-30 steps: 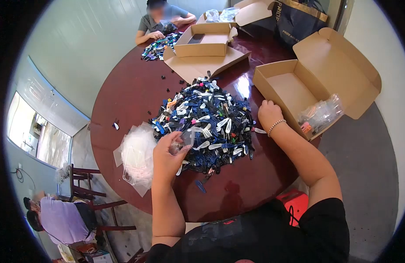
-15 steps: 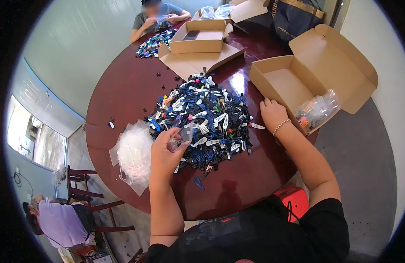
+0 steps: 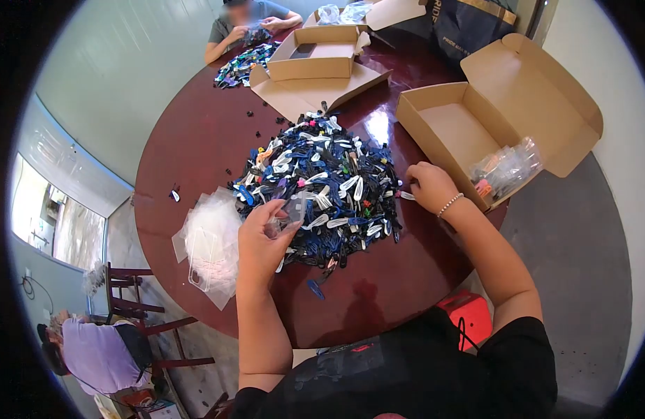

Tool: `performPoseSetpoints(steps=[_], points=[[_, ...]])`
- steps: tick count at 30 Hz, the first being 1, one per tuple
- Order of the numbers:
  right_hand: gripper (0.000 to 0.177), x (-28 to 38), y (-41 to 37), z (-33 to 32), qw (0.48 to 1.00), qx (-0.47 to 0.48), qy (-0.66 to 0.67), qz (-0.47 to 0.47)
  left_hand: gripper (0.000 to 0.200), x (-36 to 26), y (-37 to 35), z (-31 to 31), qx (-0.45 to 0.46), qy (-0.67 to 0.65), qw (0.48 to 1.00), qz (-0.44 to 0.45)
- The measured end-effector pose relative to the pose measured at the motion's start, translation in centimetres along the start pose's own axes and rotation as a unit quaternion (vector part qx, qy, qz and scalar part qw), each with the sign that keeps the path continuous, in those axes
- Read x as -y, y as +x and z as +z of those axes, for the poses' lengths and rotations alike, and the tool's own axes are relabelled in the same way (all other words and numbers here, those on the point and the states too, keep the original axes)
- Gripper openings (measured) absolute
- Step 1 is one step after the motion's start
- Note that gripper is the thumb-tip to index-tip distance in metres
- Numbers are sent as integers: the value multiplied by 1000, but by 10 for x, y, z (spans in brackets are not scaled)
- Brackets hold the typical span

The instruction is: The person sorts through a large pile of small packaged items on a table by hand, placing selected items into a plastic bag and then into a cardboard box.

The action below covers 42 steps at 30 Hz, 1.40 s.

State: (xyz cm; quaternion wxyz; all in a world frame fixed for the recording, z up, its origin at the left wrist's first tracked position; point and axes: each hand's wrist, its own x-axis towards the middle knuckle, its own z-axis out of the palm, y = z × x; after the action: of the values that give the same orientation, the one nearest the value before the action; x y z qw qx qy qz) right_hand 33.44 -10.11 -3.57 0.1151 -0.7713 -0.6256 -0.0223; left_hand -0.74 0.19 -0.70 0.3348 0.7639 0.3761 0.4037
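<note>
My left hand [image 3: 263, 234] is closed on a small clear plastic bag [image 3: 294, 209], held up over the near left side of a heap of snap hair clips [image 3: 322, 174]. Most of the clips are black, navy or white, with a few bright ones among them. At the heap's right edge, my right hand [image 3: 432, 187] has its fingers loosely bent and a gap between thumb and forefinger. Its fingertips are right by a white hair clip [image 3: 406, 196] that sticks out from the heap. A stack of clear bags [image 3: 214, 241] lies left of my left hand.
An open cardboard box [image 3: 434, 133] with packed plastic bags [image 3: 508, 167] stands at the right. Farther back is another cardboard box [image 3: 312, 68]. Across the round table [image 3: 176, 140], a person [image 3: 249, 24] handles clips beside a smaller heap [image 3: 242, 66]. A red stool [image 3: 469, 314] stands near me.
My right hand has shifted left from beside the box to the heap's edge, its fingers bending near the white clip. My left hand keeps the bag in about the same place.
</note>
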Motion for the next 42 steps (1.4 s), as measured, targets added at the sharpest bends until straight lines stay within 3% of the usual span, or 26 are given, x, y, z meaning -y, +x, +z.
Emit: performPoseSetpoints(steps=[2, 5, 13, 15, 21, 26, 29, 31, 34, 38, 40, 42], points=[[26, 2, 0, 8, 979, -26, 197, -56, 47, -3, 0, 1, 3, 19, 1000, 5], [30, 16, -2, 10, 967, -5, 241, -77, 47, 3, -1, 3, 4, 1, 1000, -7], [27, 24, -4, 18, 976, -68, 183, -92, 47, 6, 0, 3, 31, 1, 1000, 2], [18, 22, -5, 15, 973, -37, 224, -42, 47, 10, -1, 5, 33, 6, 999, 8], [21, 26, -8, 0, 936, -57, 347, 34, 50, 7, -2, 9, 37, 32, 998, 34], [18, 67, -13, -36, 911, -62, 408, 1, 48, -7, -1, 9, 52, 71, 994, 62], [18, 106, -17, -61, 884, -88, 446, -114, 50, -5, -1, 11, 55, 77, 994, 51], [19, 127, -16, -67, 861, -90, 472, -169, 50, -4, 0, 12, 55, 85, 990, 96], [19, 148, -9, -69, 876, -84, 426, -212, 52, -9, 0, 11, 63, 87, 989, 98], [16, 154, 1, -62, 881, -98, 402, -231, 54, -11, -1, 10, 58, 77, 991, 91], [14, 147, 3, -59, 867, -177, 417, -210, 54, -10, -1, 9, 51, 76, 991, 95], [13, 133, -1, -59, 882, -149, 419, -157, 56, -9, 1, 7, 47, 71, 992, 97]])
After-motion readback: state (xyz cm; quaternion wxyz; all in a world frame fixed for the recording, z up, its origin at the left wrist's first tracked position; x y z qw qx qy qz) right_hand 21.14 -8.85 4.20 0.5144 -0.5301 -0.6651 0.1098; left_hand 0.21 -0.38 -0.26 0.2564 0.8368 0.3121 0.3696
